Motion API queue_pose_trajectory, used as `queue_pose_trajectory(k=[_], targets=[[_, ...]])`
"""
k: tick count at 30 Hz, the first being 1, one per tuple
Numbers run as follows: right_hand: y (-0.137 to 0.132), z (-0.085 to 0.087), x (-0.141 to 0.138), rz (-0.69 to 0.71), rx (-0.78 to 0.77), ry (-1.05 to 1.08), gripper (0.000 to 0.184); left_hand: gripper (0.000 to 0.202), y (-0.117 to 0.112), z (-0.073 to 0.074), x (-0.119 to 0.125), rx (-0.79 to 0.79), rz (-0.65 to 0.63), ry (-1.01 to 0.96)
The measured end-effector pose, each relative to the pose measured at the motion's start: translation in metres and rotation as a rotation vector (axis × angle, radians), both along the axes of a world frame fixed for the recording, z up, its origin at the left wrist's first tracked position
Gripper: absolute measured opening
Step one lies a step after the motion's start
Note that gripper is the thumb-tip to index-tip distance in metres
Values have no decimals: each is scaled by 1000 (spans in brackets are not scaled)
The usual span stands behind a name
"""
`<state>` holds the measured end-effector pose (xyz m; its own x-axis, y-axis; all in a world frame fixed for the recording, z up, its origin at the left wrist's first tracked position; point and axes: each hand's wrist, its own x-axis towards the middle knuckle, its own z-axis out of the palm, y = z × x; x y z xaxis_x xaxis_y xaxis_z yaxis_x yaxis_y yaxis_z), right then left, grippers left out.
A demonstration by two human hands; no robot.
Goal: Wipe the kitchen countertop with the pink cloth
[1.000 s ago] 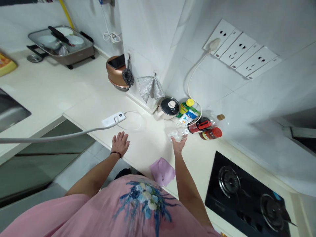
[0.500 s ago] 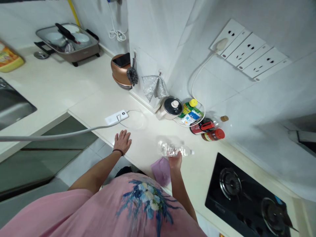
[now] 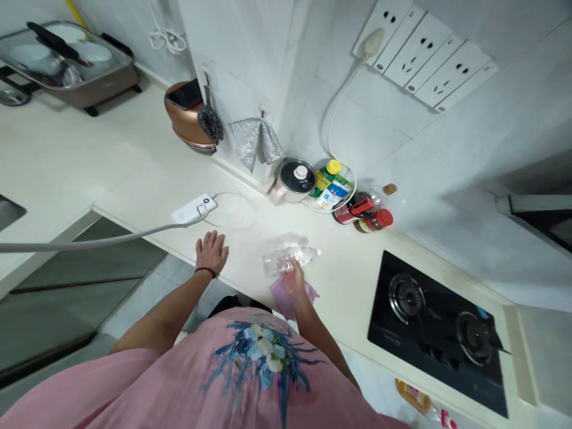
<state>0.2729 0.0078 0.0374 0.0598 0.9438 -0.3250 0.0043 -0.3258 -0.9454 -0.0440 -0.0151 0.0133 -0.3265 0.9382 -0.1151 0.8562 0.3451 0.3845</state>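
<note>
A clear plastic bottle (image 3: 277,262) with a white cap lies on its side on the white counter (image 3: 339,280). My right hand (image 3: 294,277) grips it around the middle from the near side. Beneath my right wrist, a purple cloth (image 3: 280,296) hangs over the counter's front edge. My left hand (image 3: 211,251) rests flat near that edge, fingers spread and holding nothing. Just beyond it lies a white power bank (image 3: 190,210) with a grey cable plugged in.
An electric pot (image 3: 295,180), sauce bottles and a red-lidded jar (image 3: 374,220) stand along the wall. To the right is a black gas stove (image 3: 435,333). A pan with dishes (image 3: 93,89) sits at the far left. The grey cable (image 3: 102,239) crosses from the left.
The bottle and my right hand have shifted left along the counter, over the purple cloth. My left hand stays flat by the edge. The camera view has turned toward the right.
</note>
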Motion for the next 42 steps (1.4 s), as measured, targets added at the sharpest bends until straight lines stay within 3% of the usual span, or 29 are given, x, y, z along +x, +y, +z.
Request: queue_pose_trajectory(k=[3,8,13,18,23,29,34,37,39,40,42], targets=[[0,6,0,-89,-62,151,53,63,0,-1,0,-8,0,-4],[14,21,24,-215,11,150,68,62,1,-4,-1,-8,7,13],[48,34,86,-409,185,-24,81,63,0,-3,0,-8,5,4],[103,43,163,-529,314,-222,103,64,1,-1,1,-20,11,-3],[146,38,217,-590,351,-394,114,63,1,0,1,-29,13,16],[156,19,238,-653,330,-425,120,63,1,2,1,-28,9,21],[128,18,230,-527,245,-494,115,64,0,-1,0,-18,3,24],[73,13,201,-453,117,-678,101,63,-1,-3,-1,-8,6,31],[20,3,170,-357,144,-754,93,63,-1,-4,-1,-6,1,38],[-8,-2,154,-270,173,-782,88,63,-1,-5,-1,-5,-1,42],[-59,-13,123,188,262,-965,72,63,-1,-5,0,-3,-3,49]])
